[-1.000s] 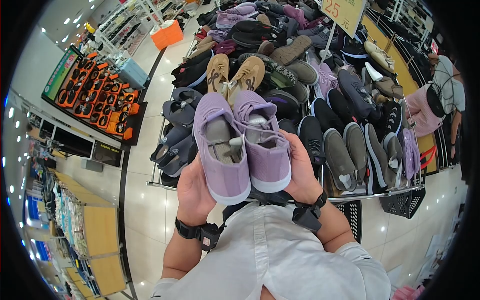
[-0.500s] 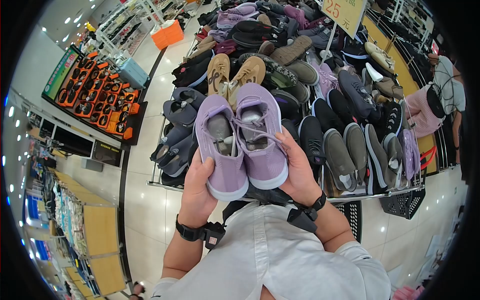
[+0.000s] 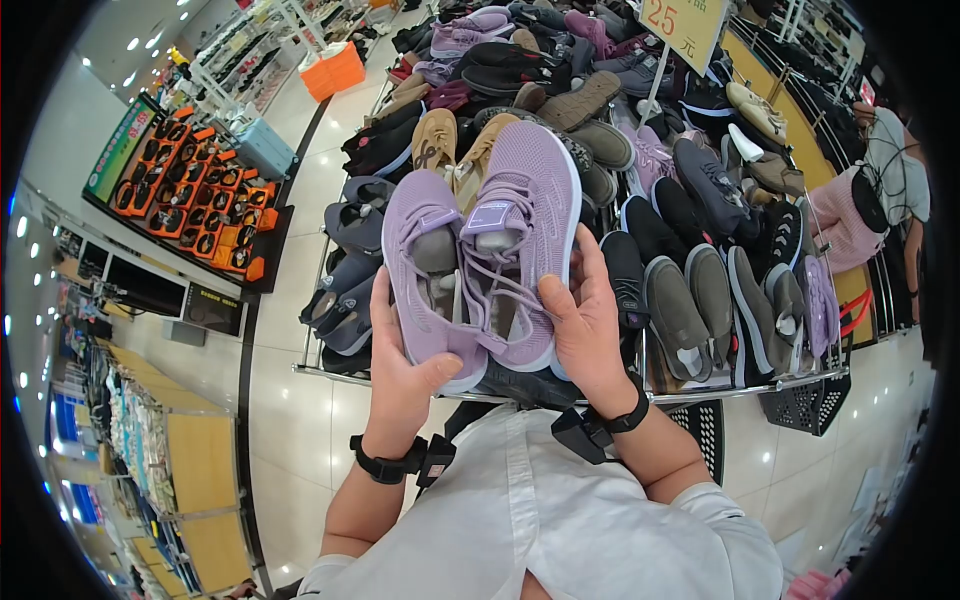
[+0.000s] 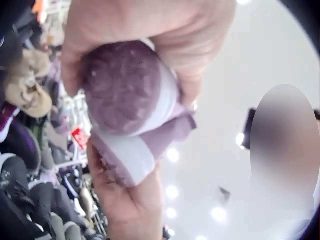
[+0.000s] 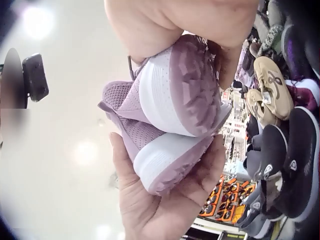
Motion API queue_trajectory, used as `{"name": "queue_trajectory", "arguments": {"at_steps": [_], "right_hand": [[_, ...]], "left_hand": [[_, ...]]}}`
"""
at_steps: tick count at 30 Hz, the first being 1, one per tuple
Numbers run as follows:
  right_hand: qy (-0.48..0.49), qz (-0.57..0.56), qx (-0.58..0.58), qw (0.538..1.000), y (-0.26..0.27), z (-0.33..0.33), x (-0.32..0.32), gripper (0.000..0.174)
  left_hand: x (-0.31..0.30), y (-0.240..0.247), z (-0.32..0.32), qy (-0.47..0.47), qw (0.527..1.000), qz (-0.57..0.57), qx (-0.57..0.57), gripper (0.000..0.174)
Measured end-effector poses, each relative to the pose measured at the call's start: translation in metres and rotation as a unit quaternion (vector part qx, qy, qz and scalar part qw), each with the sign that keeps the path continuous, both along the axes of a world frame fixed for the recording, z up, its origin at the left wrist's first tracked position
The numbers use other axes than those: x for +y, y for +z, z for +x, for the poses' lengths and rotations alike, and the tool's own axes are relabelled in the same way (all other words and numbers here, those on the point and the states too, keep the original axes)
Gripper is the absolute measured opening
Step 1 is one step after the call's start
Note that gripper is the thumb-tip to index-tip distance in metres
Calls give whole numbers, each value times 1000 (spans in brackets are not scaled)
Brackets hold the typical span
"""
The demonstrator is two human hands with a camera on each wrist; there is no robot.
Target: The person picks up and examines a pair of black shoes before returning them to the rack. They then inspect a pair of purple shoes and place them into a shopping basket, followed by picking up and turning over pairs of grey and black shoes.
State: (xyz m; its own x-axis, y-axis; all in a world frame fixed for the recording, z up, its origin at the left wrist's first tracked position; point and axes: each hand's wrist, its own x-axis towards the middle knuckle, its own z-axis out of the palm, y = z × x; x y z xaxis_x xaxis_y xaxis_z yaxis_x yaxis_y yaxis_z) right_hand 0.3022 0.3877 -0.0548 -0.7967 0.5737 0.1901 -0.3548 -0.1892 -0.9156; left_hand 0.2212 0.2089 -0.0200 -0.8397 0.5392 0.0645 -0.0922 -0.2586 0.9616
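Two lilac lace-up sneakers are held side by side in front of the body, toes pointing away. The left sneaker (image 3: 415, 215) is gripped by my left hand (image 3: 402, 380), thumb over its heel and fingers along the outer side. My right hand (image 3: 590, 335) grips the right sneaker (image 3: 530, 190), thumb on the upper beside the laces, fingers round the sole edge. The right sneaker sits higher and tilts, its toe raised. Both wrist views show the white midsoles and the mauve treaded outsole (image 4: 122, 87) at the heels. Part of each hand's fingers is hidden behind the shoes.
Behind the sneakers a metal-railed display (image 3: 720, 392) is heaped with shoes, including tan sneakers (image 3: 435, 140) and grey slip-ons (image 3: 675, 310). A price sign (image 3: 685, 30) stands on it. Black baskets (image 3: 808, 402) sit below. Another person (image 3: 895, 170) is at the right.
Both sneakers have tipped so their toes rise and more of the uppers shows. The right one is lifted higher than the left. My right thumb has shifted onto the side of the upper.
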Motion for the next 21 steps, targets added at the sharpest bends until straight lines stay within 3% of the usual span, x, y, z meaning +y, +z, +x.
{"name": "queue_trajectory", "arguments": {"at_steps": [5,7,8,10,13,16,21], "right_hand": [[29,-21,16,999,10,5,-1,101],[110,2,17,994,18,9,6,123],[110,2,17,994,19,10,8,123],[131,57,69,987,20,11,9,143],[101,109,25,989,28,12,5,152],[66,177,-3,982,21,11,6,148],[37,172,-1,984,17,9,4,133]], "left_hand": [[0,-2,0,3,998,-18,56,140],[3,0,2,-1,998,-3,64,141],[3,1,2,-1,998,-3,64,141],[2,1,2,18,997,-26,76,143],[4,4,2,20,996,-19,82,143],[3,2,1,16,997,-15,77,144],[5,-1,3,1,996,-3,85,145]]}}
